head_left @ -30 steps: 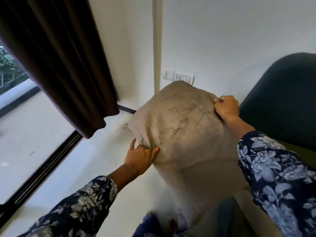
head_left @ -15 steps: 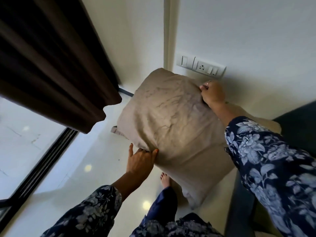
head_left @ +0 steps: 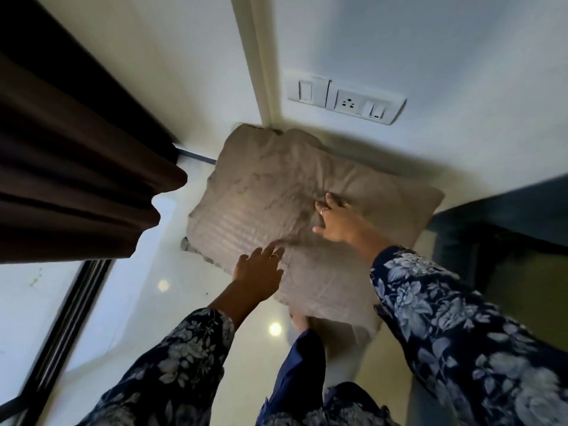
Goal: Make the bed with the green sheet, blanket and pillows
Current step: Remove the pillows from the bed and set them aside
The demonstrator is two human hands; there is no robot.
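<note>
Pillow (head_left: 276, 192) under both spread hands

Left hand (head_left: 257, 272), right hand (head_left: 338, 219): both outstretched, fingers straight.

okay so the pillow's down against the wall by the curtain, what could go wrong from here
1. The beige pillow lies on the glossy floor, so its cover may pick up dust before it reaches the bed.
2. Both the left hand and right hand lie with fingers spread, not gripping, so a lift now could slip.
3. The person's bare foot is at the pillow's near edge, a possible trip.
</note>
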